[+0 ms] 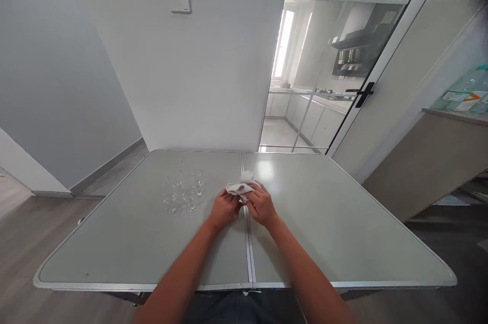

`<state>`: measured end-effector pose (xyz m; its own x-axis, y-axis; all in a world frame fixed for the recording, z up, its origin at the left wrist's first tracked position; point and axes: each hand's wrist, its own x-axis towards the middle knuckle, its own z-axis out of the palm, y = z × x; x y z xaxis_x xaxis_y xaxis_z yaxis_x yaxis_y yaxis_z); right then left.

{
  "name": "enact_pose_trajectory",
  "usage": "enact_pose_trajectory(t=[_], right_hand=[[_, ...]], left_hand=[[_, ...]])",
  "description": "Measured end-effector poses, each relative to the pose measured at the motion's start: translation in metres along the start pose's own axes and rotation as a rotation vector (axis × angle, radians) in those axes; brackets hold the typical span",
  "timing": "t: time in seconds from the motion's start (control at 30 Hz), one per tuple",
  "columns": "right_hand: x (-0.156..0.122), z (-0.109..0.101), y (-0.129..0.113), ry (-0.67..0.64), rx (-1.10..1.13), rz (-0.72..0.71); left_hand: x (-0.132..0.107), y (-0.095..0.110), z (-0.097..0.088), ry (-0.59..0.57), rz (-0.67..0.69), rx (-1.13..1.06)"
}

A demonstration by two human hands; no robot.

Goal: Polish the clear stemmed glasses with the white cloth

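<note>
A crumpled white cloth is bunched up between my two hands, over the middle seam of the table. My right hand is closed on the cloth, its fingers pressed over the right side. Just left of it, my left hand is closed too, with its fingertips under the cloth's lower left edge. A small clear glint between the hands could be part of a glass, but fingers and cloth hide most of it. Left of my hands, several clear stemmed glasses stand upright in a close group.
The pale folding table has a metal rim and a metal seam down its middle. A white wall rises at its far edge. Right of that is a glass door with a black handle. Plastic bottles sit on a ledge far right.
</note>
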<state>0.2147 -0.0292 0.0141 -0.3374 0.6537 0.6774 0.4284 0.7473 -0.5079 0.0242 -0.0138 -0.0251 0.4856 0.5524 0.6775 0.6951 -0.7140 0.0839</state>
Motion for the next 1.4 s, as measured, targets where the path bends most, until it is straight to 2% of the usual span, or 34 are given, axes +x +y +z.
enact_pose_trajectory(t=[0.1, 0.17, 0.27, 0.37, 0.5, 0.57, 0.63, 0.8, 0.87, 0.93, 1.03, 1.13, 1.3, 1.4], right_hand=[[0.001, -0.002, 0.007, 0.139, 0.346, 0.327], [0.003, -0.003, 0.011, 0.194, 0.592, 0.467], [0.006, 0.003, 0.009, 0.259, 0.864, 0.546], [0.005, 0.015, -0.002, 0.349, 0.958, 0.541], [-0.005, 0.028, -0.011, 0.411, 0.852, 0.502], [-0.011, 0.031, -0.009, 0.383, 0.694, 0.447], [-0.016, 0.032, -0.004, 0.306, 0.502, 0.331], [-0.011, 0.024, 0.004, -0.022, 0.066, -0.032], [-0.007, 0.02, 0.003, -0.076, -0.061, -0.13], [-0.003, 0.018, 0.002, -0.047, -0.127, -0.177], [-0.003, 0.017, 0.002, 0.054, -0.132, -0.141], [-0.003, 0.016, 0.005, 0.126, -0.054, 0.006], [0.002, 0.009, 0.008, 0.145, 0.207, 0.328], [0.006, 0.0, 0.013, 0.119, 0.447, 0.463]], left_hand=[[-0.001, 0.003, -0.004, -0.049, 0.067, -0.037], [-0.002, 0.003, -0.005, -0.038, 0.051, -0.064], [-0.002, 0.001, -0.001, 0.034, -0.069, -0.103], [0.001, 0.0, 0.003, 0.09, -0.194, -0.16], [0.002, 0.002, 0.006, 0.161, -0.331, -0.23], [0.002, 0.004, 0.006, 0.192, -0.4, -0.254], [0.001, 0.005, 0.006, 0.201, -0.441, -0.265], [-0.001, 0.003, 0.01, 0.185, -0.403, -0.201], [-0.002, 0.001, 0.011, 0.176, -0.36, -0.161], [-0.003, 0.0, 0.011, 0.168, -0.305, -0.126], [-0.002, 0.0, 0.012, 0.134, -0.201, -0.081], [-0.002, 0.002, 0.013, 0.059, -0.112, -0.052], [-0.006, -0.002, 0.014, -0.045, -0.015, -0.021], [-0.008, -0.003, 0.014, -0.08, 0.034, -0.056]])
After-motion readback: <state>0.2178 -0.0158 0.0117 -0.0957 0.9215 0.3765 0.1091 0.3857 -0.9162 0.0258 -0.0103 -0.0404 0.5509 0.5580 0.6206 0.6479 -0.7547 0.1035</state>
